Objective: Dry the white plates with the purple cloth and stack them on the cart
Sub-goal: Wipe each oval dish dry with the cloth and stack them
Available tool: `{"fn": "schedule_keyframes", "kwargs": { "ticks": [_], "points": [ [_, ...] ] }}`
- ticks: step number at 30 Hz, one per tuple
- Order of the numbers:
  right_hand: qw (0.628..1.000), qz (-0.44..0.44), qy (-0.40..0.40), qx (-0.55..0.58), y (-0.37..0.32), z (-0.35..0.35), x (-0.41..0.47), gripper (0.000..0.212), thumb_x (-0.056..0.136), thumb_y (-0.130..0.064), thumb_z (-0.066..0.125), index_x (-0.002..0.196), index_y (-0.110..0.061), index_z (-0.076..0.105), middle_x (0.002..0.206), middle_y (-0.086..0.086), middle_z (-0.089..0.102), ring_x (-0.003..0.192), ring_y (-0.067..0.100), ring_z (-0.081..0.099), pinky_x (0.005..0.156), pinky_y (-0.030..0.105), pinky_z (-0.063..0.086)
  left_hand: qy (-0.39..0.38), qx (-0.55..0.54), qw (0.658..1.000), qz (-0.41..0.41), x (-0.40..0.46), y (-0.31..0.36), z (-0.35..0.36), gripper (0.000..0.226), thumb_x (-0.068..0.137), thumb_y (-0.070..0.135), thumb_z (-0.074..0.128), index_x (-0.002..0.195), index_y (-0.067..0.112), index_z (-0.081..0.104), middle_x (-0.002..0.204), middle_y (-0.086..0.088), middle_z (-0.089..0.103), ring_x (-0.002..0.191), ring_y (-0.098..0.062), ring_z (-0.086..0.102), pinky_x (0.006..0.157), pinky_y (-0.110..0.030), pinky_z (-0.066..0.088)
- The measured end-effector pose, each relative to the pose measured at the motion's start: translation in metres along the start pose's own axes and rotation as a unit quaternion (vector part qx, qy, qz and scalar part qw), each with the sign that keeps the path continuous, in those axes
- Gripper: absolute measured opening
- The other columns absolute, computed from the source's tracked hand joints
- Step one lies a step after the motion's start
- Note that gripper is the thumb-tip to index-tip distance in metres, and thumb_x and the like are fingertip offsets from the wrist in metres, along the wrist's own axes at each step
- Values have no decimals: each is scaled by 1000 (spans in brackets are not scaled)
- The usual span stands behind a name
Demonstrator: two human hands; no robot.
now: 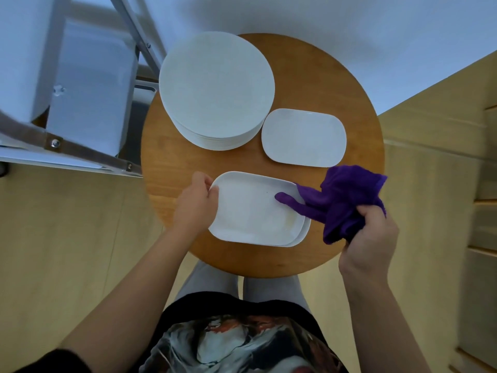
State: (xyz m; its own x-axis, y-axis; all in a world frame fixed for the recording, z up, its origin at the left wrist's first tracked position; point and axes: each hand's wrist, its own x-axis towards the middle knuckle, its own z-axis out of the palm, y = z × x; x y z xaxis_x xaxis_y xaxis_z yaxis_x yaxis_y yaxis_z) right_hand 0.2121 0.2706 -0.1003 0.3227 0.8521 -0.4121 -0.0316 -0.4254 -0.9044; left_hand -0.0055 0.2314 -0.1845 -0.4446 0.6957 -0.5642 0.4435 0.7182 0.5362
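On the round wooden worktop, the left hand holds the left edge of the top rectangular plate, fingers curled around its rim. Another plate lies just under it. The right hand squeezes the purple cloth beside the plate's right edge; one cloth corner lies on the plate.

Bare forearms lead from both hands back to a black top printed in grey, white and rust red, over light grey trousers.
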Motion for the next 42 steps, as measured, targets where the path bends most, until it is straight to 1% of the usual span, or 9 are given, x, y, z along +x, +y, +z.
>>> {"fn": "schedule_keyframes", "kwargs": {
  "ticks": [8,11,16,18,22,26,32,37,42],
  "points": [
    [982,70,-47,171,-1,-13,-4,17,81,-35,56,73,-21,61,66,-8,55,67,9,52,65,25,38,-126,-306,937,-110,-13,14,9,37,96,50,38,116,24,56,110,4,63,103,-14,58,90,-33,48],
    [971,127,-65,194,-7,-18,-4,48,78,-51,51,101,-10,56,90,2,63,94,20,58,85,33,45,-132,-343,919,-145,-17,19,9,53,93,55,36,128,19,52,115,2,63,113,-19,56,102,-41,43],
    [991,93,-41,89,-13,-24,-9,50,96,-13,39,60,-28,69,60,-10,60,60,7,57,50,16,46,-89,-376,907,-169,-24,19,3,42,95,53,32,117,25,53,103,5,63,97,-16,60,93,-38,47],
    [994,49,-99,14,-12,-20,-8,44,87,-1,48,75,-37,70,77,-9,67,68,9,62,52,16,50,-90,-379,904,-179,-28,16,-1,49,93,59,30,116,24,54,106,3,64,99,-17,60,92,-40,49],
    [891,35,-314,-325,1,0,3,99,76,-13,74,145,-41,9,148,-9,27,132,13,38,99,37,47,-83,-405,896,-162,-37,20,-7,56,87,65,30,122,28,55,113,-3,65,104,-24,63,90,-48,52],
    [798,-42,-223,-558,21,30,10,116,73,-67,62,147,-27,-17,159,-1,-9,146,26,-3,117,51,12,-77,-435,882,-165,-47,26,-8,53,88,63,30,121,30,55,113,-3,66,102,-25,64,88,-47,54],
    [799,-237,-9,-552,43,60,4,75,88,-52,48,148,-13,26,152,20,25,139,38,25,111,50,23,-45,-457,874,-156,-59,44,-5,40,93,57,28,100,31,58,97,0,68,89,-19,66,71,-32,58],
    [828,-243,-73,-500,51,81,-13,73,87,-48,48,146,-9,30,150,20,30,136,39,31,107,45,33,-7,-464,875,-136,-68,47,1,41,95,53,34,83,26,63,65,8,70,67,-9,68,62,-27,57],
    [834,-291,-163,-440,56,89,-43,68,84,-44,45,139,-5,42,144,19,41,132,35,41,105,43,36,9,-459,881,-111,-63,48,-3,44,97,49,35,90,24,69,80,3,75,82,-10,71,75,-26,57]
  ]
}}
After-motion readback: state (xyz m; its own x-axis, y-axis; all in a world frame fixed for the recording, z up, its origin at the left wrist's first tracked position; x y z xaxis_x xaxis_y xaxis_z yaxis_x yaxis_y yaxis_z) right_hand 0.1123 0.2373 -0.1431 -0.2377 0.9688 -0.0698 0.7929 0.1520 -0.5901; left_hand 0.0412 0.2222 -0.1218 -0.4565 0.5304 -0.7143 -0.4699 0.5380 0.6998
